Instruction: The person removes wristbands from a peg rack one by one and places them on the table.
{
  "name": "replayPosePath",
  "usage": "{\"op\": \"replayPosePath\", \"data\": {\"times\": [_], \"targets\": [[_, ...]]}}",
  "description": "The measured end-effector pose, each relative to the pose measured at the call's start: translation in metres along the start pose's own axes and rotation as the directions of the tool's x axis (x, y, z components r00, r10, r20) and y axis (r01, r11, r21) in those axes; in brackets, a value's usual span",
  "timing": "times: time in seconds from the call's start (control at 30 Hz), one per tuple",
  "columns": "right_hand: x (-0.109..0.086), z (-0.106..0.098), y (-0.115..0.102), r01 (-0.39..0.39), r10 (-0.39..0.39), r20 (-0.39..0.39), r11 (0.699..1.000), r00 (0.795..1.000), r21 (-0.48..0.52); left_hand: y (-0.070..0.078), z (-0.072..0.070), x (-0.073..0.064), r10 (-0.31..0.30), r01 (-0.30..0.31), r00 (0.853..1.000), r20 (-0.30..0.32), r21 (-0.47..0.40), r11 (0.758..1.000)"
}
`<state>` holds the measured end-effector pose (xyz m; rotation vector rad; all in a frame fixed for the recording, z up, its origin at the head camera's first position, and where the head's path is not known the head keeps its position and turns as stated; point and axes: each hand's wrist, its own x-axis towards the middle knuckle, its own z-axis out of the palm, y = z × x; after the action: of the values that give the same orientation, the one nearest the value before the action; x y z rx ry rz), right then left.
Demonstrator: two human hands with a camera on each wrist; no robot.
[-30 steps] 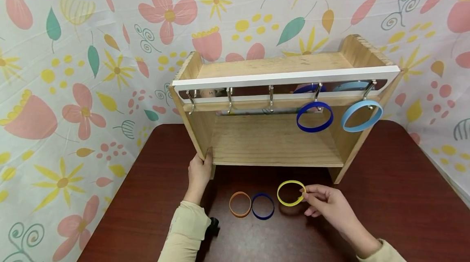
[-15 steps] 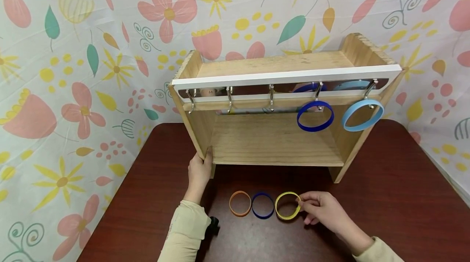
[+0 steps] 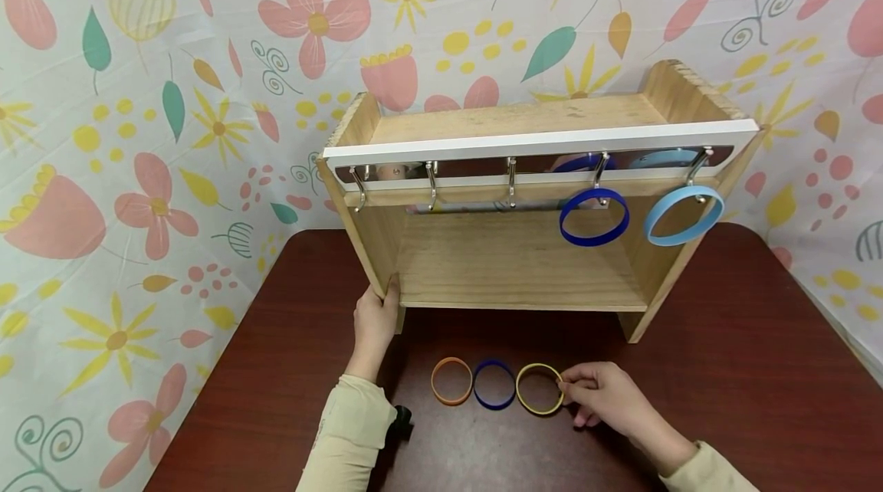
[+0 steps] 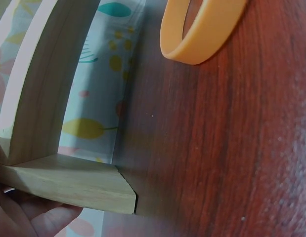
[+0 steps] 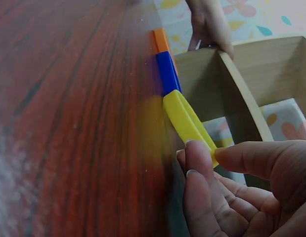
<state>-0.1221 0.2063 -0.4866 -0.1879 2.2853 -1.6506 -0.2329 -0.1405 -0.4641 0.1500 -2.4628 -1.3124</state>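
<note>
1 yellow band (image 5: 185, 118): R edge pinched in R grip (image 3: 607, 398), L grip (image 3: 375, 325) holding shelf (image 3: 517, 262).

There are five bands in all. Three are down at the bench (image 3: 773, 369): one orange band (image 4: 207, 37), one dark blue band (image 5: 167, 73) and one yellow band (image 5: 182, 118). Two more hang, one royal blue band (image 3: 593, 241) and one light blue band (image 3: 679, 239). Five hooks (image 3: 511, 179) sit along one white rail (image 3: 538, 142), two of them carrying one band each. One wooden rack (image 3: 517, 266) has two side panels (image 3: 693, 93). Two hands show, one left hand (image 3: 374, 323) and one right hand (image 3: 607, 396), with two sleeves (image 3: 352, 419) and one small black object (image 3: 398, 423).
</note>
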Motion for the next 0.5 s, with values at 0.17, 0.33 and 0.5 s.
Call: {"op": "replayPosePath", "data": {"times": [0.17,0.33,0.5], "targets": [[0.000,-0.005,0.000,-0.006,0.005,-0.003,1.000,1.000,-0.020,0.000,0.000,0.000,-0.001,0.001,1.000,-0.004,0.005,1.000],[-0.001,-0.009,-0.002,0.019,-0.021,-0.032,0.997,0.999,-0.077,-0.001,0.000,0.000,0.003,-0.003,1.000,-0.007,0.007,1.000],[-0.004,-0.013,-0.011,0.035,-0.050,-0.096,0.988,0.994,-0.149,-0.001,0.000,0.001,0.004,-0.004,1.000,-0.009,0.009,1.000]]}}
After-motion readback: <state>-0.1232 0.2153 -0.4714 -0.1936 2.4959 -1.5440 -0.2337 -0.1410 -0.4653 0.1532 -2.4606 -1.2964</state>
